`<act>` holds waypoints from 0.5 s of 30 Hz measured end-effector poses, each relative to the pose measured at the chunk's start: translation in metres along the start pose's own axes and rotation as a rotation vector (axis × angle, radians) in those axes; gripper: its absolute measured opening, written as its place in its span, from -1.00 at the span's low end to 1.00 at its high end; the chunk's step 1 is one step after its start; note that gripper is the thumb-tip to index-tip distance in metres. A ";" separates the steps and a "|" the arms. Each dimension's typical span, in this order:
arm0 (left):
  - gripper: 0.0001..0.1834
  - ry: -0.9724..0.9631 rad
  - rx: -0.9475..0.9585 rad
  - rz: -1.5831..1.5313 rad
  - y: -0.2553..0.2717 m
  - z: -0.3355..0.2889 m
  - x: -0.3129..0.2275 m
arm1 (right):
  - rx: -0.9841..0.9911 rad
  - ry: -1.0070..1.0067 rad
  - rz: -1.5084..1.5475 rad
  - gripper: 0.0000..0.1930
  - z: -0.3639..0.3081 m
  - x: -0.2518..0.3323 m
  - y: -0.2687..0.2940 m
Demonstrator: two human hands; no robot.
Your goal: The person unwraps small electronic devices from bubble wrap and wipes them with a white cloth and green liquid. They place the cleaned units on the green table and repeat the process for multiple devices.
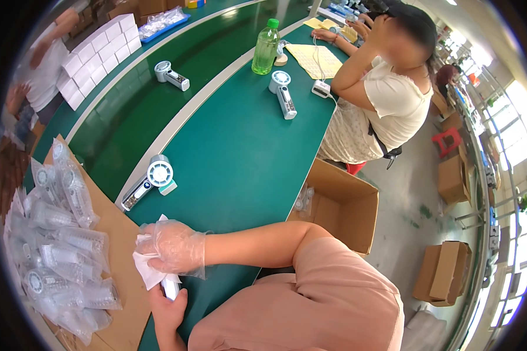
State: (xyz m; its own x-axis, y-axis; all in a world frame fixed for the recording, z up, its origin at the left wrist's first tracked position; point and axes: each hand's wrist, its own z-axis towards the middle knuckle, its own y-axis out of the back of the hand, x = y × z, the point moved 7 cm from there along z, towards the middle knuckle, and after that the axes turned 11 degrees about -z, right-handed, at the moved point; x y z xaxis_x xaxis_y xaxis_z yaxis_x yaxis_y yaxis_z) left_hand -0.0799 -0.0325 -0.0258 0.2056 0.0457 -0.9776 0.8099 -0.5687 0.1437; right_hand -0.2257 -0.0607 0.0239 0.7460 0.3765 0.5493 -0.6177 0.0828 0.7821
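In my bare left hand (pixel 168 310), fingers closed, is a white handheld fan (pixel 170 288); only part of its handle shows. My right hand (pixel 175 245), in a clear plastic glove, presses a white wiping cloth (pixel 149 268) around the fan's upper end, which the cloth and glove hide. Just beyond my hands, a grey-white handheld fan (pixel 160 173) lies across the pale rail at the table's edge, with a small light block under its head. To my left, a cardboard sheet (pixel 118 257) carries a heap of fans in clear bubble bags (pixel 70 257).
Farther along the green table (pixel 216 158) lie another fan (pixel 284 96), a green bottle (pixel 266 48) and a yellow sheet (pixel 313 61). One fan (pixel 173 76) rests on the green conveyor (pixel 134 99), beyond which white boxes (pixel 99 55) are stacked. A seated co-worker (pixel 392 105) and an open carton (pixel 339 205) are at right.
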 end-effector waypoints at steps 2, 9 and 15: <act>-0.25 -0.001 -0.015 -0.051 0.000 -0.002 0.000 | -0.074 -0.019 0.071 -0.71 -0.001 -0.003 0.005; -0.23 -0.053 -0.043 0.137 0.019 0.000 -0.008 | 0.172 -0.396 1.568 -0.68 0.006 -0.025 -0.034; -0.41 -0.074 -0.120 0.085 0.034 0.013 -0.004 | 0.191 -0.482 2.024 -0.70 0.006 -0.023 -0.047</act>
State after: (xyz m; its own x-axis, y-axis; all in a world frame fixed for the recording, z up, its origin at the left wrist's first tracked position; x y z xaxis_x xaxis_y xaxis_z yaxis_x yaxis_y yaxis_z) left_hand -0.0602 -0.0622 -0.0194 0.2385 -0.0619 -0.9692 0.8523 -0.4651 0.2395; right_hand -0.2122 -0.0787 -0.0234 -0.7776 -0.4218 0.4662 -0.4580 -0.1280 -0.8797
